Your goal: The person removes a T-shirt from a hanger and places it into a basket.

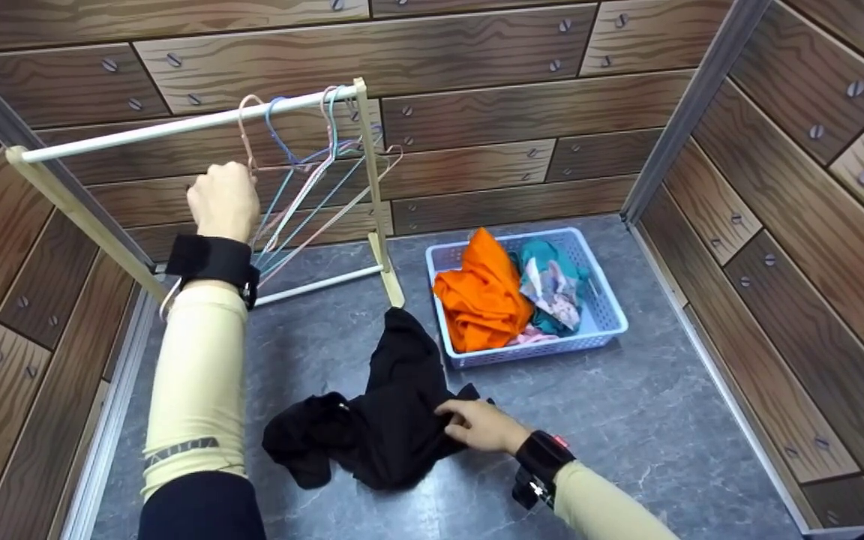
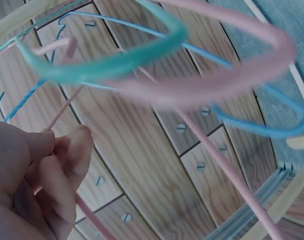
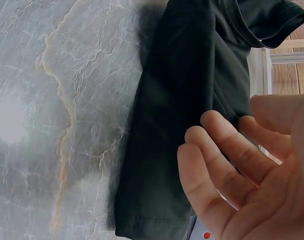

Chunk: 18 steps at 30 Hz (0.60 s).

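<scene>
High at the left, my left hand (image 1: pixel 223 201) grips a pink hanger (image 1: pixel 244 139) whose hook is at the rail of the clothes rack (image 1: pixel 147 129). The left wrist view has thumb and fingertips of that hand (image 2: pixel 52 172) pinching the thin pink hanger. Down on the floor lies a crumpled black garment (image 1: pixel 402 405). At its right edge is my right hand (image 1: pixel 486 426), fingers loosely bent. Seen from the right wrist, this hand (image 3: pixel 241 170) has its fingers extended in front of the black cloth (image 3: pixel 166 125), gripping none of it; whether they touch it, I cannot tell.
Several more hangers (image 1: pixel 331 142), blue, teal and pink, hang toward the rack's right end. Behind the garment stands a light-blue basket (image 1: pixel 616 322) holding orange cloth (image 1: pixel 481 300) and teal cloth (image 1: pixel 548 262). Wood-patterned walls (image 1: pixel 477 112) enclose the grey marbled floor (image 1: pixel 672 420).
</scene>
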Each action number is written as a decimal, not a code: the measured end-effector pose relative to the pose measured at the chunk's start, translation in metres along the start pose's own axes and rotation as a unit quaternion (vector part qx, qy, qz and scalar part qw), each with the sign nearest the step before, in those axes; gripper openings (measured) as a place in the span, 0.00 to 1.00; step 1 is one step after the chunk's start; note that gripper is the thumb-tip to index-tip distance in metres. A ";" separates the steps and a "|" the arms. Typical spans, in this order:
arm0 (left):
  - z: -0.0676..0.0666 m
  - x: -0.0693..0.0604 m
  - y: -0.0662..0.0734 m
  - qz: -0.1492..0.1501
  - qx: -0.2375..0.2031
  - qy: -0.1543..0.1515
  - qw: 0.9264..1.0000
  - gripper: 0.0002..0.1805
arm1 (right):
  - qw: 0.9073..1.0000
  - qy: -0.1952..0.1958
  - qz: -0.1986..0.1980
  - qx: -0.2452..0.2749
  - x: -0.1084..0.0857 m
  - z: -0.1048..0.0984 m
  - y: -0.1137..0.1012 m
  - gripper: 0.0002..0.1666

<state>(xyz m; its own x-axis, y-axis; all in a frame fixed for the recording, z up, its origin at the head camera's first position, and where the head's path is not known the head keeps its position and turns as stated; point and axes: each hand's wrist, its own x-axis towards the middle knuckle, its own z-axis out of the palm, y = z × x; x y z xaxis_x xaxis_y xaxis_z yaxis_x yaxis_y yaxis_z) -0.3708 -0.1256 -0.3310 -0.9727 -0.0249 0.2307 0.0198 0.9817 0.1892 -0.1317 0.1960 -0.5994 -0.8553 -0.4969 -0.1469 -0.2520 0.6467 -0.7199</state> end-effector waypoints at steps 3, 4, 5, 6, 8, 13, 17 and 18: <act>0.003 0.000 -0.003 0.003 -0.001 -0.018 1.000 0.21 | 1.000 0.002 -0.001 -0.001 0.001 0.001 0.000 0.18; 0.003 -0.001 -0.006 0.001 -0.003 -0.024 1.000 0.21 | 1.000 0.003 -0.003 -0.003 0.002 0.002 0.000 0.18; 0.003 -0.002 -0.009 -0.001 -0.004 -0.030 1.000 0.21 | 1.000 0.004 -0.004 -0.007 0.002 0.003 0.000 0.18; 0.003 -0.004 -0.012 -0.002 -0.005 -0.038 0.999 0.21 | 1.000 0.006 -0.005 -0.012 0.003 0.004 0.000 0.18; 0.002 -0.006 -0.019 -0.008 -0.011 -0.052 0.999 0.21 | 1.000 0.010 -0.008 -0.022 0.005 0.006 -0.001 0.18; -0.006 -0.020 -0.046 -0.017 -0.006 -0.087 0.996 0.21 | 0.998 0.038 0.002 -0.049 0.013 0.013 -0.004 0.17; -0.010 -0.036 -0.073 -0.024 -0.004 -0.090 0.996 0.20 | 0.990 0.090 0.022 -0.106 0.025 0.020 -0.011 0.20; -0.009 -0.040 -0.080 -0.028 -0.006 -0.091 0.995 0.20 | 0.987 0.099 0.028 -0.120 0.028 0.023 -0.014 0.22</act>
<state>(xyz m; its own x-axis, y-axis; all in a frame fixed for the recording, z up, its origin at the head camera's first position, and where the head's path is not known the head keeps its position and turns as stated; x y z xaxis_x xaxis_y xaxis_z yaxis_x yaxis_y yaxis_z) -0.3314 -0.2048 -0.3466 -0.9982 -0.0429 0.0429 -0.0331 0.9775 0.2083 -0.1420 0.1601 -0.6092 -0.9366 -0.3492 -0.0291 -0.2820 0.8005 -0.5288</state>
